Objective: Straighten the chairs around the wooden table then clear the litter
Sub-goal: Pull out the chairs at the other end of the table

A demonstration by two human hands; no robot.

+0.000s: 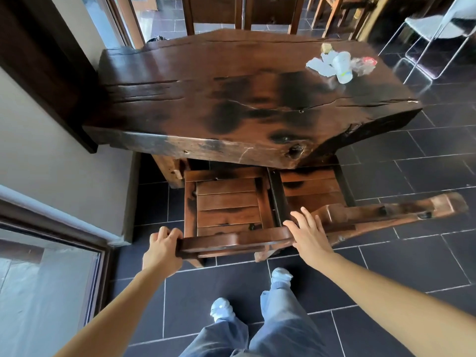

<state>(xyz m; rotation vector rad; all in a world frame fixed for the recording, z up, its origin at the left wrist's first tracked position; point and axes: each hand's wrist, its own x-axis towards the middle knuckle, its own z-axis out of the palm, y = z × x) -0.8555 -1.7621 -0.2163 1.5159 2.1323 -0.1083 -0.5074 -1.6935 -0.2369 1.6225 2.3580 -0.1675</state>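
A thick dark wooden table [180,104] fills the middle of the head view. Two slatted wooden chairs are pushed under its near edge. My left hand [163,249] is shut on the left end of the near chair's [228,210] top rail. My right hand [307,231] lies flat with fingers spread where that rail meets the second chair's [386,212] backrest. Litter sits on the table's far right corner: a clear plastic cup [342,67], white paper scraps [320,65], a crumpled clear wrapper [364,64] and a small yellowish piece [327,47].
A wall and a glass door frame [51,222] stand close on the left. More wooden chairs [242,11] stand behind the table. A white metal-framed chair [438,24] is at the far right. Dark floor tiles [425,163] spread right of the table.
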